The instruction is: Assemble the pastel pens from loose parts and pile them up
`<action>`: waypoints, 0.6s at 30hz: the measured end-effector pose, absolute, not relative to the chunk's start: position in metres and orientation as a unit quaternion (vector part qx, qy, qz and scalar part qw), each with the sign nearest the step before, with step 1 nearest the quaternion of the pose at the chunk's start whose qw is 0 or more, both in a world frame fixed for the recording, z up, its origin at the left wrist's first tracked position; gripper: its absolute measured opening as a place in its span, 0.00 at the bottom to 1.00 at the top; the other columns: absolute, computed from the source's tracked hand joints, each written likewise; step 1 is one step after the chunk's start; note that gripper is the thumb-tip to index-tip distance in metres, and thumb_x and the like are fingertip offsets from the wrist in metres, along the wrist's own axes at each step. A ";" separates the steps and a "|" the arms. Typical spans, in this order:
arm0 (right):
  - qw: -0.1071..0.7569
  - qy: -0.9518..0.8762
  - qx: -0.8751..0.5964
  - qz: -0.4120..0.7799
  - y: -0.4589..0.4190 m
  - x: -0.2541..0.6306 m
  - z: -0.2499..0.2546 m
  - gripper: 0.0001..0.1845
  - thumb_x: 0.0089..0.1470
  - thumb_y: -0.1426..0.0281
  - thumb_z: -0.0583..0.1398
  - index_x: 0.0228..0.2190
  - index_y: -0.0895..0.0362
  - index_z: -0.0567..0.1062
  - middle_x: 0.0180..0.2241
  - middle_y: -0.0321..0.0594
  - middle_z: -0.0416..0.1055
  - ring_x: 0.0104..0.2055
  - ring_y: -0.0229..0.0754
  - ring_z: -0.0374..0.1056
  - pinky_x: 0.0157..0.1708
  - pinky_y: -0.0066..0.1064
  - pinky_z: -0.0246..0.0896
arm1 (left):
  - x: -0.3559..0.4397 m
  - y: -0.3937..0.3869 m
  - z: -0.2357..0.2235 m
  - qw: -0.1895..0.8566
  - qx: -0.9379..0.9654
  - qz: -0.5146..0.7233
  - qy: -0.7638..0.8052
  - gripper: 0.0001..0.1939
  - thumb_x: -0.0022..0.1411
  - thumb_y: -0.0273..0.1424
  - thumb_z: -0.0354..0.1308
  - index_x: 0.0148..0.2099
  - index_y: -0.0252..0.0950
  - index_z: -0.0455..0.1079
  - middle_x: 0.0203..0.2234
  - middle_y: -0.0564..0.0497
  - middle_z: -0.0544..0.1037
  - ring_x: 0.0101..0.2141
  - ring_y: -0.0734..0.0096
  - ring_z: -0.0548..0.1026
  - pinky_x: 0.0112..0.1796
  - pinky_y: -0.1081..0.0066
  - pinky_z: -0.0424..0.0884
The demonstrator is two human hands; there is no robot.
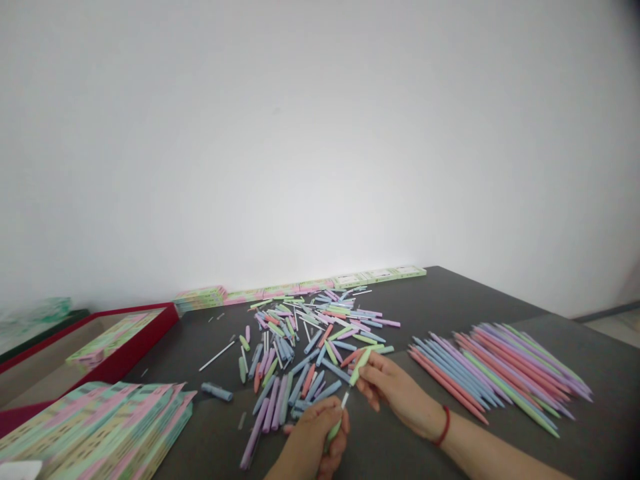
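My left hand [316, 432] is closed around a light green pen barrel [333, 435]. A thin white refill [345, 399] sticks up out of that barrel. Pinched in my right hand [400, 393] is another light green pen part [359, 367], tapered and held at the top of the refill. I cannot tell whether that part touches the refill or surrounds its tip. Just beyond both hands lies a loose heap of pen parts [285, 348] in blue, purple, green and red, with white refills among them. Some of the heap is hidden behind my fingers.
At right, rows of whole pens [495, 373] lie side by side on the dark table [395, 440]. Printed flat packs [100, 427] fan out at front left, beside a red-rimmed box [150, 333]. Small printed boxes [300, 288] line the wall. A lone blue piece [217, 391] lies left.
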State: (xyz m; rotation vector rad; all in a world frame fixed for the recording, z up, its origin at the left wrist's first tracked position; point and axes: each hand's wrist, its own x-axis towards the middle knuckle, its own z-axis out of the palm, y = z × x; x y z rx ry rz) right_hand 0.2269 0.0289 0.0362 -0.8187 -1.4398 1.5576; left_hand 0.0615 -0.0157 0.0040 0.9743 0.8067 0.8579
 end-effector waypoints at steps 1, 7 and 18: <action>0.403 -0.586 -0.329 0.622 0.028 0.226 0.035 0.09 0.50 0.63 0.57 0.29 0.57 0.65 0.20 0.29 0.63 0.17 0.29 0.54 0.15 0.21 0.50 | 0.062 -0.016 0.004 0.721 0.443 0.386 0.368 0.12 0.53 0.42 0.52 0.28 0.38 0.60 0.10 0.63 0.61 0.07 0.84 0.48 0.07 0.81 0.46; 0.335 -0.615 -0.321 0.637 0.020 0.217 0.027 0.08 0.47 0.68 0.59 0.26 0.58 0.64 0.22 0.31 0.67 0.17 0.28 0.57 0.16 0.20 0.55 | 0.061 -0.019 0.004 0.718 0.454 0.367 0.378 0.11 0.53 0.41 0.50 0.31 0.38 0.60 0.11 0.63 0.61 0.08 0.84 0.47 0.09 0.81 0.46; 0.284 -0.640 -0.341 0.627 0.012 0.225 0.028 0.05 0.44 0.70 0.58 0.25 0.58 0.65 0.18 0.28 0.63 0.17 0.28 0.55 0.16 0.19 0.52 | 0.056 -0.020 0.005 0.624 0.560 0.326 0.437 0.08 0.55 0.38 0.47 0.33 0.41 0.54 0.14 0.63 0.60 0.12 0.79 0.50 0.16 0.77 0.48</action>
